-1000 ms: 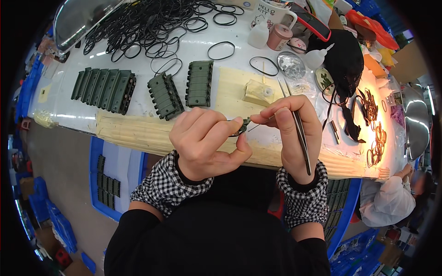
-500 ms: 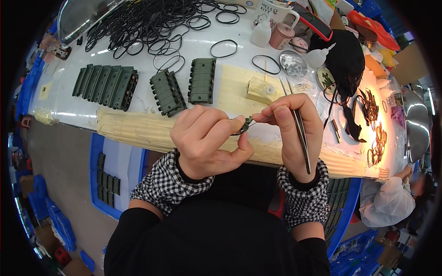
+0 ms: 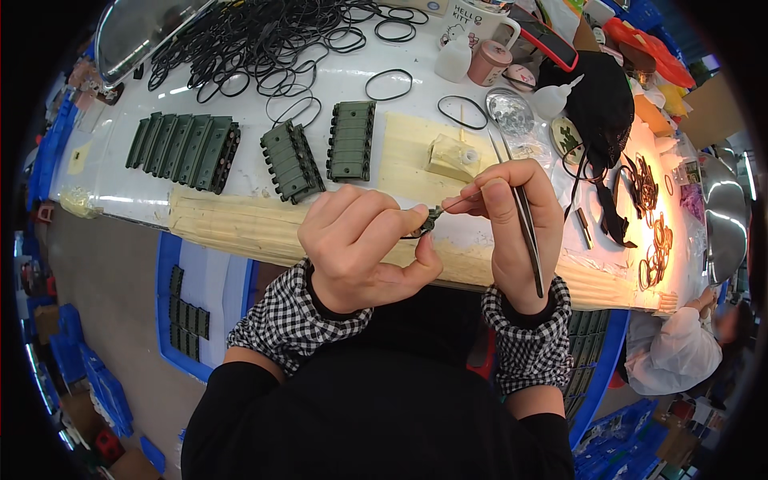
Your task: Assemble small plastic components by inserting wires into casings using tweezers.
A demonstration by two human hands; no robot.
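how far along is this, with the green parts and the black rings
Looks done: a row of green blocks and two more green blocks lie side by side on the white table. In hand: the left hand pinches a small green part with a black ring, and the right hand works on it while holding tweezers. Left: a large heap of loose black rings lies at the table's far side.

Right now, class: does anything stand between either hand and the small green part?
Nothing visible does. The left hand and right hand both pinch the small green part directly above the table edge.
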